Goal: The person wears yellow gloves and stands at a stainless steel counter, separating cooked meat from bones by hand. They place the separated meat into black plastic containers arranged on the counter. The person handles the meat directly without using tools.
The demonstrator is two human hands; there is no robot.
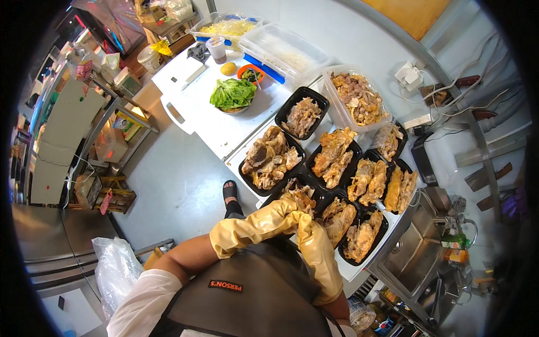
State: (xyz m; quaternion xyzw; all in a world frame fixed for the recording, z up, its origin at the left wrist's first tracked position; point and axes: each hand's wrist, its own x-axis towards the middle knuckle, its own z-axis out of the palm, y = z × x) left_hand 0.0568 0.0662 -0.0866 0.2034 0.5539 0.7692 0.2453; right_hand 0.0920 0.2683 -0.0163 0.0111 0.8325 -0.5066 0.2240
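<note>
Both my hands wear yellow rubber gloves and meet over a black plastic tray [269,201] near the table's front edge. My left hand [280,210] and my right hand [302,221] grip a piece of cooked poultry [304,197] between them; the fingertips are partly hidden. To the right of my hands, poultry carcasses fill black trays, one holding a carcass [338,219] and another a browned piece [363,238]. Beyond lie a tray of bony poultry [271,158], a tray of shredded meat [304,116] and a clear plastic tub [328,90] of meat pieces.
Lidded clear boxes [282,50], a bowl of lettuce [232,93], an orange bowl [251,75] and a plastic cup [216,49] stand on the far white surface. A steel sink [410,257] adjoins the table at right. Shelving [122,130] stands across the floor at left.
</note>
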